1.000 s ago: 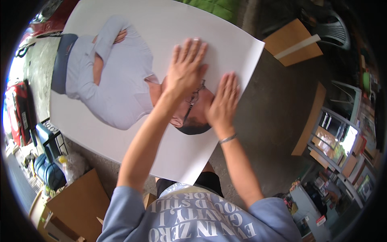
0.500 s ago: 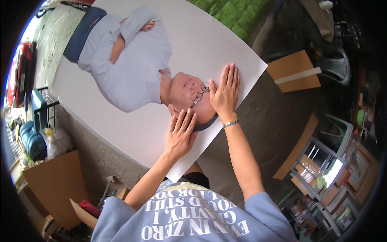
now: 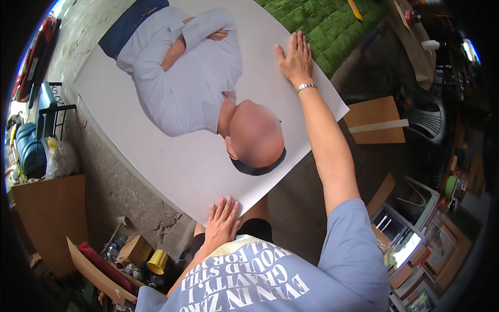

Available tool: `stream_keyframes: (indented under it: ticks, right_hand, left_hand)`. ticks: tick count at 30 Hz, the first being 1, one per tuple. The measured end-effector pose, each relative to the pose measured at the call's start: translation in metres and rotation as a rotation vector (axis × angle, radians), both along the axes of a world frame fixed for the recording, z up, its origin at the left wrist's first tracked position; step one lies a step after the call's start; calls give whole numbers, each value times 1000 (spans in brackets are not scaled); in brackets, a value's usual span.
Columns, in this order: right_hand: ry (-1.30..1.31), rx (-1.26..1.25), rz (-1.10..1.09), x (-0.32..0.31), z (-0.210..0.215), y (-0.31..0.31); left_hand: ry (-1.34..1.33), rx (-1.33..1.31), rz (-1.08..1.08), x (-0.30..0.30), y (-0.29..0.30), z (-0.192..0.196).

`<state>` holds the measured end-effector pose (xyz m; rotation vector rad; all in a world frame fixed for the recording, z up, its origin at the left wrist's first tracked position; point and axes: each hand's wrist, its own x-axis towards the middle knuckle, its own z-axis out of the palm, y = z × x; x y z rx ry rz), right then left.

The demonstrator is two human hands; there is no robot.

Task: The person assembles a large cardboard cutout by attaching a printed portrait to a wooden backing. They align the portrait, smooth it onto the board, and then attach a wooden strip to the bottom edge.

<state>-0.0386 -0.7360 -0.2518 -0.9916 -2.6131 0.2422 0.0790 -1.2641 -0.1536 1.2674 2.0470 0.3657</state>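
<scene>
A large white poster (image 3: 171, 171) lies in front of me, printed with a portrait of a person in a pale blue shirt with folded arms. The printed head points toward me. My left hand (image 3: 223, 221) rests on the poster's near corner, fingers together and stretched out. Farther off, my right hand (image 3: 296, 60) lies flat near the right edge with its fingers extended and the thumb apart. A metal bracelet (image 3: 305, 87) circles my right wrist. Neither hand holds anything.
A green quilted cloth (image 3: 325, 31) lies beyond the poster's right edge, with a yellow tool (image 3: 355, 9) on it. At right are a brown board (image 3: 377, 112), a grey plastic chair (image 3: 431, 119) and several frames (image 3: 400, 242). A yellow cup (image 3: 157, 261) and boxes stand at lower left.
My left hand has moved from beside the printed head down to the near corner. My right hand has slid forward along the right side, away from the head.
</scene>
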Motion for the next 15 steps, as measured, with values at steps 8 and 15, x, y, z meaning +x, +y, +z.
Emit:
stream_keyframes:
  ticks: [8, 15]
  right_hand:
    - [-89, -44, 21, 114, 20, -45]
    - [19, -60, 162, 7, -1, 5]
  left_hand:
    - [-3, -84, 209, 10, 104, 1]
    - [-288, 17, 245, 53, 177, 14]
